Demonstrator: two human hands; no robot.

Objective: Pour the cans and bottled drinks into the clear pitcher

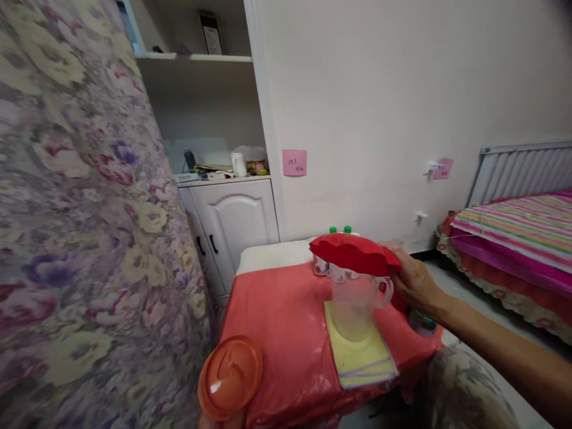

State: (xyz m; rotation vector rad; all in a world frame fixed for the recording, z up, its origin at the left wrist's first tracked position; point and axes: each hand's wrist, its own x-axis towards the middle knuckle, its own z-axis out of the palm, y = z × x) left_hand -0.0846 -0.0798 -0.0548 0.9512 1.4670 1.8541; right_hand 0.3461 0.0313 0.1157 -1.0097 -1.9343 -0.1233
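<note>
At the lower left, an orange round lid (232,376) is held from beneath by my left hand (226,422), of which only a little skin shows at the bottom edge. My right hand (415,280) grips a red cloth (355,253) at its right end. The cloth spreads over the top of a clear pitcher (355,307) and hides its rim. Below the cloth, the pitcher's handle faces right, near my right hand. A folded yellow cloth (361,357) lies under the pitcher on the red-covered table (277,328).
Behind the pitcher are green-capped bottles (347,229). A dark green-labelled container (422,323) sits at the table's right edge. A floral curtain (89,238) hangs at left, beside a white cabinet (243,220). A bed (527,238) stands to the right.
</note>
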